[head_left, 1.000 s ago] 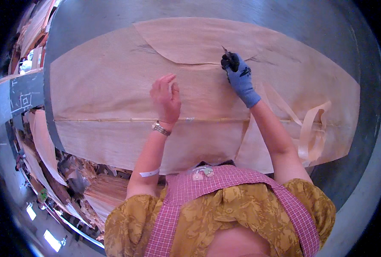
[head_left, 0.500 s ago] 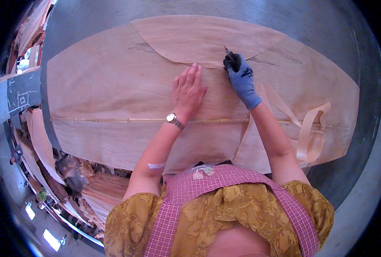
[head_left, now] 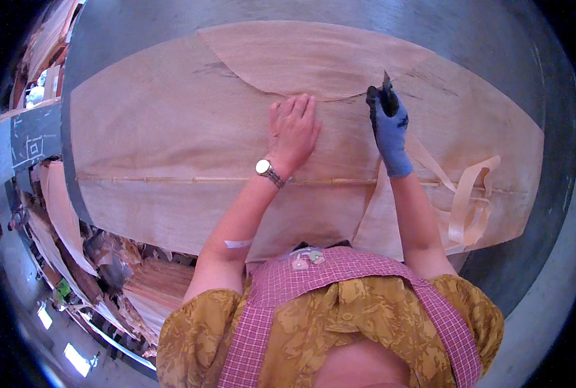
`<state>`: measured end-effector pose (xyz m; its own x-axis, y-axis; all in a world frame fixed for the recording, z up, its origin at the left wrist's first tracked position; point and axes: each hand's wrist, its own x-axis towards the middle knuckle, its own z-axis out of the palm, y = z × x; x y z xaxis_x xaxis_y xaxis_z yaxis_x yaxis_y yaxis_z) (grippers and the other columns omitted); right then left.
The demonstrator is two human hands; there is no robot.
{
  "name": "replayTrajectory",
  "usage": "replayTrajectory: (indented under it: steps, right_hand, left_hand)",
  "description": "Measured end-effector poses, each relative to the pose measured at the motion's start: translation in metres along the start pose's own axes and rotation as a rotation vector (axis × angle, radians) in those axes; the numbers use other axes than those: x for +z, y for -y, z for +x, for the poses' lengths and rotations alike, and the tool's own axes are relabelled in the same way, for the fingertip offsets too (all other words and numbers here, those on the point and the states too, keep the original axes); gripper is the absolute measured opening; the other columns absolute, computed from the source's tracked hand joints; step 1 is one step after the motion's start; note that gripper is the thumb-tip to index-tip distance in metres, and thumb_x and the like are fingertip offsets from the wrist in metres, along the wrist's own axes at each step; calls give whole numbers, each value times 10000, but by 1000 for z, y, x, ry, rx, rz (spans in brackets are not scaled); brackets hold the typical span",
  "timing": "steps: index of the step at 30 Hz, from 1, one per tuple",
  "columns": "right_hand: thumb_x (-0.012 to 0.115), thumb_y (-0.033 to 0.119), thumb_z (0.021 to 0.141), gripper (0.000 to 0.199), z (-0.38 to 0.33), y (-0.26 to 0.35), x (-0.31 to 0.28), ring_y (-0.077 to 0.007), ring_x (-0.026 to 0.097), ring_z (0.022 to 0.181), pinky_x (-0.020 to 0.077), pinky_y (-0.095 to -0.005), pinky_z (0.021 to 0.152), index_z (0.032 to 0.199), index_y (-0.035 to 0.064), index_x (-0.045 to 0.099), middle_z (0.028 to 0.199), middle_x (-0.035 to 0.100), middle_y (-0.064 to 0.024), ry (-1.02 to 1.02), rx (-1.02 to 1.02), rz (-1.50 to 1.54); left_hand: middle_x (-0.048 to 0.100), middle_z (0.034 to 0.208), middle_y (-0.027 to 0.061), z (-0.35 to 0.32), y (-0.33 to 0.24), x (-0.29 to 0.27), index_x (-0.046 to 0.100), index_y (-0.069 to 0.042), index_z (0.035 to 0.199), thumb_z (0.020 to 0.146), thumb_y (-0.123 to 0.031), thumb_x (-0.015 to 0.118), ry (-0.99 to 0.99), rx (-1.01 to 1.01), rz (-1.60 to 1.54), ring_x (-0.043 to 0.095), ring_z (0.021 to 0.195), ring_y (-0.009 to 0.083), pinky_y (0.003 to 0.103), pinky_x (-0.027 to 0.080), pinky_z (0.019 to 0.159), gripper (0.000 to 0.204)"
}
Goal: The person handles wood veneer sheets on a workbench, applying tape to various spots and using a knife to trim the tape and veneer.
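Observation:
A wide, thin wood veneer sheet (head_left: 165,136) covers the table before me. At its far edge lies a separate veneer piece (head_left: 307,58) with a curved near edge. My left hand (head_left: 294,132), bare and wearing a watch, rests on the sheet just below that curve, its fingers extended and close together. To the right, my right hand (head_left: 390,129), in a blue and black glove, is closed around a knife (head_left: 386,80) whose pointed blade sticks up away from me. Its handle is mostly hidden in the glove.
Loose curled veneer strips (head_left: 472,200) lie at the right of the sheet. A thin jointed strip (head_left: 197,180) runs across it. The dark tabletop (head_left: 365,16) shows around the sheet. Stacked, ragged veneer (head_left: 158,284) stands at the lower left.
My right hand has moved right with the knife, away from the middle of the curved edge. My left hand has shifted slightly right, its fingers drawn in a little.

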<state>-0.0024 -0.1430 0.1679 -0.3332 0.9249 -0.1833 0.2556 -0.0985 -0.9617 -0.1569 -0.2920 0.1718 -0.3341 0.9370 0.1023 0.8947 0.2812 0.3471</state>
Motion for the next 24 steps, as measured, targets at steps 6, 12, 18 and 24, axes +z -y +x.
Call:
replayTrajectory:
  steps: [6,12,18,24]
  right_hand:
    - [606,223,960,270,-52,12,-3,-82,557,666,449,-225,593,1112,11,676,858,693,-42,153,270,91]
    - [555,211,980,279,-86,24,10,-123,630,802,510,-256,698,1127,-3,659,976,703,-82,526,234,139]
    - [807,146,768,368,-113,76,50,-182,614,975,494,-307,856,1045,3,612,1084,648,-112,745,-294,250]
    - [898,269,657,535,-123,95,58,-180,603,969,491,-322,818,1021,34,586,1060,628,-112,869,-351,231]
  left_hand:
    - [592,1231,70,5,9,-4,565,-116,1244,833,-105,591,-49,6,-75,531,1170,248,434,352,1010,412]
    - [635,1135,128,28,30,-36,563,-82,1238,910,-128,548,-81,-174,-373,613,1037,272,375,456,930,332]
    - [613,1071,143,96,19,-68,548,-47,1170,962,-174,482,-196,-727,-1911,605,1009,304,438,489,912,253]
    - [602,1003,147,117,17,-79,534,-43,1096,952,-139,483,-433,-834,-2308,600,965,307,473,507,866,181]
